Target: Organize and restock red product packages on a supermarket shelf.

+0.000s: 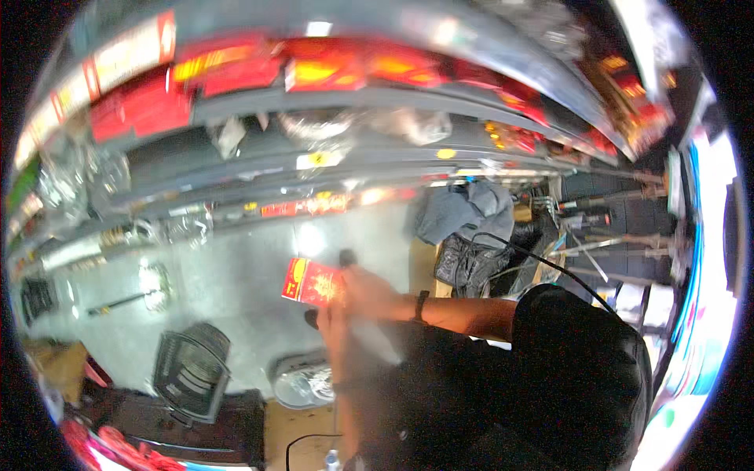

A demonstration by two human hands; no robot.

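A flat red packet (pixel 316 282) with yellow printing is in front of me, above the grey floor. My right hand (pixel 367 293), with a dark band at its wrist, grips the packet's right edge and is smeared by motion. From below, my left hand (pixel 334 328) closes on the packet's lower right corner. The fingers of both hands are blurred, and they cover that end of the packet.
Long shelves (pixel 369 98) with red packages and clear plastic bags curve across the top. A grey cloth (pixel 465 210) lies over black bags at the right. Lower left are a dark plastic basket (pixel 191 369) and a cardboard box (pixel 59 365). A black cable (pixel 542 267) runs beside my right arm.
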